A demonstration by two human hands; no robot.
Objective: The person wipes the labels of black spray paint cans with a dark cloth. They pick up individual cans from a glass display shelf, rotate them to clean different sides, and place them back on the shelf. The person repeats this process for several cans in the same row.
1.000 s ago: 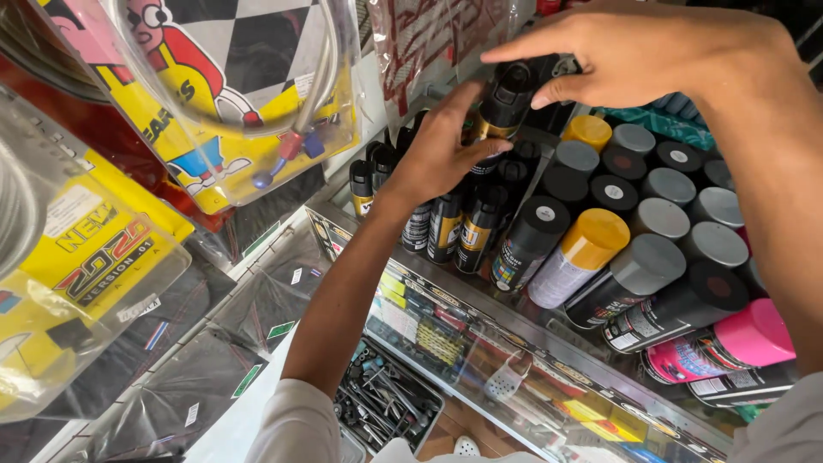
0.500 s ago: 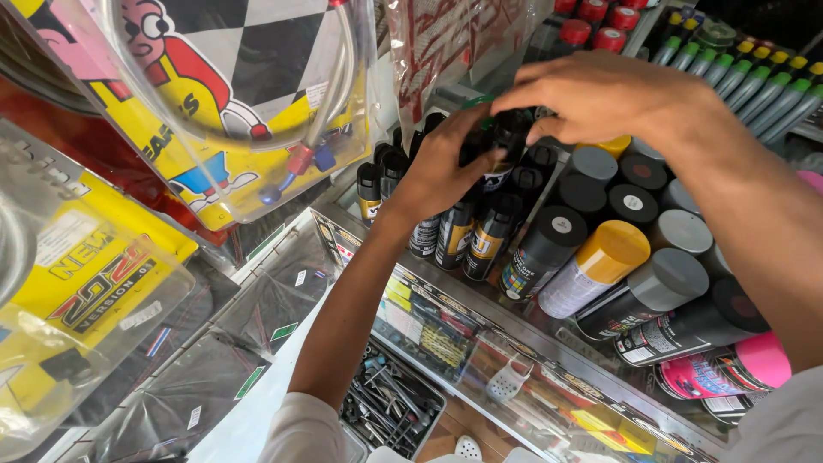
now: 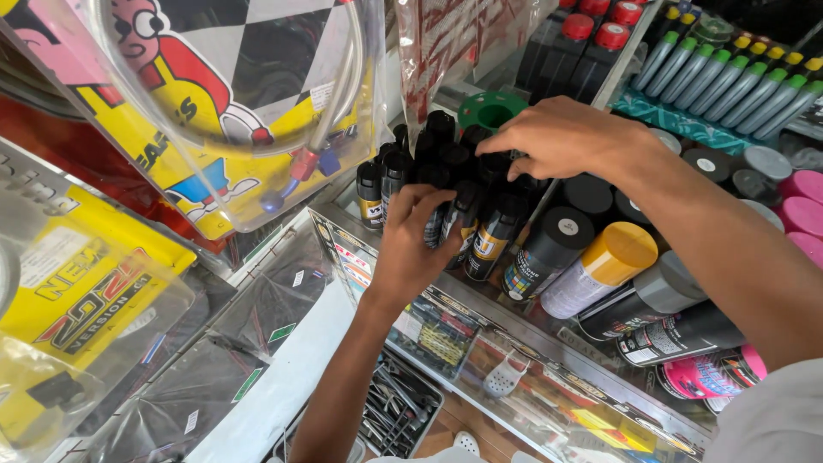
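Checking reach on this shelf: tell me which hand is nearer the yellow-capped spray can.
Right. The right hand hovers just above and left of the yellow-capped spray can; the left hand sits farther left, on the small black bottles.

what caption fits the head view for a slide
Both hands, left hand and right hand, on small black bottles beside capped spray cans.
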